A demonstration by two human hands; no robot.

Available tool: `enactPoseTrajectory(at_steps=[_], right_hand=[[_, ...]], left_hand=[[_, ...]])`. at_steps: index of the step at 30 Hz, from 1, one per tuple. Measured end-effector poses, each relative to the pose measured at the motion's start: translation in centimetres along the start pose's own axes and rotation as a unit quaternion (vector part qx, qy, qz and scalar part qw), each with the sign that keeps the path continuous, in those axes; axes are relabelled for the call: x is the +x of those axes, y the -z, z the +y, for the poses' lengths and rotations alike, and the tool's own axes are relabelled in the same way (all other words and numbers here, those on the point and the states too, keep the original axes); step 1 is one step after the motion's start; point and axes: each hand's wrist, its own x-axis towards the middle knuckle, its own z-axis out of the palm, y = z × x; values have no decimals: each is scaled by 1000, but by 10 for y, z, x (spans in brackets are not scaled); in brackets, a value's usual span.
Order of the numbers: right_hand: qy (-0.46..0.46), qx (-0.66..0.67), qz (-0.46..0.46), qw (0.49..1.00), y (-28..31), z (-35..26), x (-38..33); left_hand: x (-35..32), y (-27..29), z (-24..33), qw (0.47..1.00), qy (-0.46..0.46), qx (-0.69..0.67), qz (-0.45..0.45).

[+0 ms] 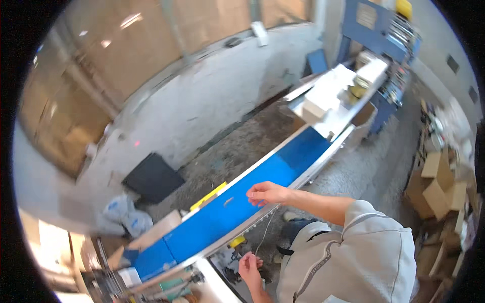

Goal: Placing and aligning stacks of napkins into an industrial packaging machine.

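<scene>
The blue conveyor belt (199, 233) carries 1 small pale piece (228, 201).

I'm counting one person (353, 257) here, with one right hand (268, 194) plus one left hand (250, 267), making two. I'm also spotting one blue belt (197, 232), one small scrap (228, 201), one black board (154, 178), one tall blue machine (366, 30) and two dark wall plates (452, 64). Cardboard boxes (419, 189) are overlapping too much for counting.
</scene>
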Motion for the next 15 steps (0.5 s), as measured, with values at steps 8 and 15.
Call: enactPoseTrajectory(at_steps=[8,15], right_hand=[[156,-56,233,958,276,-46,-125],[132,-150,534,822,481,-66,-152]], left_hand=[[97,-250,45,984,38,4,-173],[165,-549,116,889,-311,294,-162]])
